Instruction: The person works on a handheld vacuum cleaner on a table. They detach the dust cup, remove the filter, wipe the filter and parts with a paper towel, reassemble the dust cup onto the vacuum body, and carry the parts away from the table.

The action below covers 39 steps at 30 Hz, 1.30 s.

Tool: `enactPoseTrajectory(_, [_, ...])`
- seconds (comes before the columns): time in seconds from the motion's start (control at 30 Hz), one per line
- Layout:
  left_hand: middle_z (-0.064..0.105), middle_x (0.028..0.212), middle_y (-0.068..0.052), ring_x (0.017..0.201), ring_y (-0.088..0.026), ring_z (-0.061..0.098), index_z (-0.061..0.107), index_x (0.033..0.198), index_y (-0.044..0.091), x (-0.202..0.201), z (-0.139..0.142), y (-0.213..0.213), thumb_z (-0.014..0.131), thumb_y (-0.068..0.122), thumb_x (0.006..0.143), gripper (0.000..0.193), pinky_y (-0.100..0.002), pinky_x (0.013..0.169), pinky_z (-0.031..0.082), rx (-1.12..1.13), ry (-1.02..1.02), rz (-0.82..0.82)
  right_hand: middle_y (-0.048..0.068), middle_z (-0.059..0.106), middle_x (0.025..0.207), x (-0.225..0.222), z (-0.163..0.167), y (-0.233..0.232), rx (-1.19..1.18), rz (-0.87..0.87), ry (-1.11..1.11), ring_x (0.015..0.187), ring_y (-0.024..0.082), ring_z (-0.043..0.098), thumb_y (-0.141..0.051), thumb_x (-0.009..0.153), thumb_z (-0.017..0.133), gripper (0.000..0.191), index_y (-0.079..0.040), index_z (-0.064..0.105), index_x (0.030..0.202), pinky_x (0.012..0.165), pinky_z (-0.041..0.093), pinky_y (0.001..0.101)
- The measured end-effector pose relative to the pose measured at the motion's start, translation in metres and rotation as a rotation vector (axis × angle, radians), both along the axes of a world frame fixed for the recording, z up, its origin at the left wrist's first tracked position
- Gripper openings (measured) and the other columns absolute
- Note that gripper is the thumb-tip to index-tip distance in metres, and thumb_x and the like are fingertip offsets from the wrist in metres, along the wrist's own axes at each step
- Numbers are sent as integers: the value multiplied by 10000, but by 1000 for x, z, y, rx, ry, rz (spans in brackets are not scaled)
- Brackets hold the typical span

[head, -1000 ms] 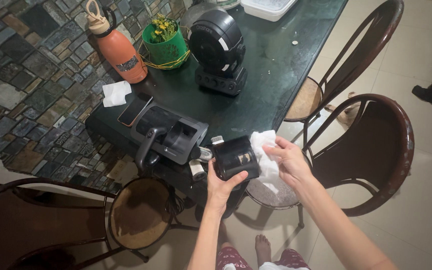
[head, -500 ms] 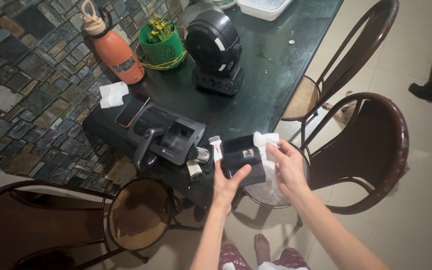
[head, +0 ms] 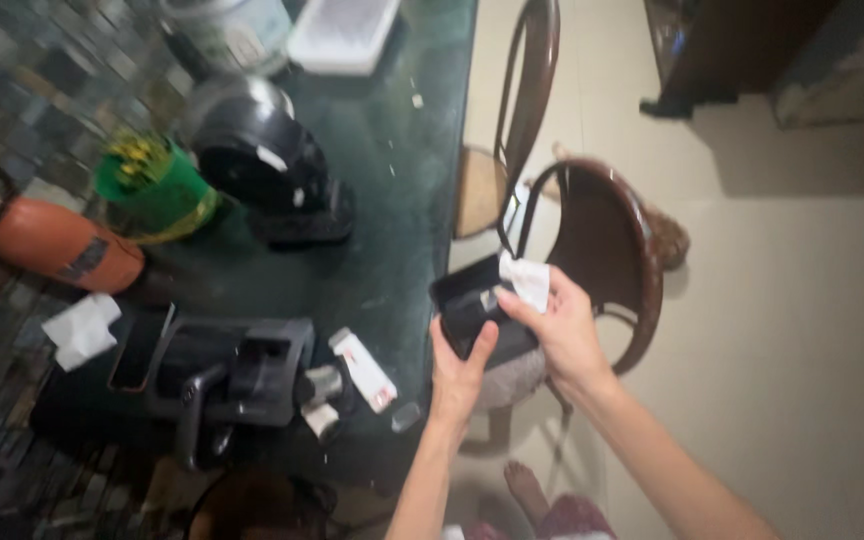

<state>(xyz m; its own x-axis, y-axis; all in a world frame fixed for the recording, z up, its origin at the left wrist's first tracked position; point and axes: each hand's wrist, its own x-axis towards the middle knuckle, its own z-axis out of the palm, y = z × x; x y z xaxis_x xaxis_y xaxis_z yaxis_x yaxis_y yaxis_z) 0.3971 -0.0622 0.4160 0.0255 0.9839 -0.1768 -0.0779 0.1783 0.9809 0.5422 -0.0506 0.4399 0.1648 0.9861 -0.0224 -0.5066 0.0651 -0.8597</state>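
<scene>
Fingers of the left hand wrap under a black part, thumb up its near face, gripping it firmly at centre frame, just off the table edge. Right hand pinches a white cloth against the part's upper right corner, fingers closed on it. Compared with a second ago, the part has been lifted clear of the black machine at lower left and swung over the chair; the cloth has stayed pressed on, so the wiping seems ongoing. An orange bottle and green pot stand upper left.
</scene>
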Motion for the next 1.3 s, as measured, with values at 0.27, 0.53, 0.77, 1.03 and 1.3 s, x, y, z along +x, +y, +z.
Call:
enactPoseTrajectory(0.27, [572,1408,-101,1304,-217,543,378,1471,100,-42,-45,-14,697,483,882,771,-366,1091,421,-27,-156,-31,93,744,1150,-32,-33,-5,-165,41,26,1030,126,706,-7,875,734,383,34,641,1244,932,558,289])
enactPoseTrajectory(0.53, [396,1393,-184,1313,-411,410,532,1365,88,-161,-99,-27,844,388,824,693,-602,1053,335,156,974,889,71,731,1148,-94,-88,10,-135,42,-124,1024,114,689,15,876,725,375,21,644,1243,912,543,274])
enactPoseTrajectory(0.77, [326,1392,-189,1213,-443,404,521,1371,165,-204,-110,-13,899,421,710,803,-588,991,385,-48,833,906,44,719,1109,-150,-125,25,-140,90,-295,1004,103,659,-3,875,733,351,-2,639,1214,887,519,262])
enactPoseTrajectory(1.03, [318,1408,-186,1238,-441,399,542,1301,175,-198,-100,9,914,433,696,756,-572,962,379,-114,875,1017,45,713,1101,-190,-128,35,-94,135,-380,992,101,644,-23,894,719,352,-9,629,1234,884,524,268])
enactPoseTrajectory(1.3, [258,1521,-226,1284,-451,388,513,1325,130,-184,-125,10,910,497,675,844,-610,987,338,-127,859,1121,38,714,1123,-188,-134,33,-136,130,-339,1007,103,658,-25,891,709,361,-20,623,1242,887,537,272])
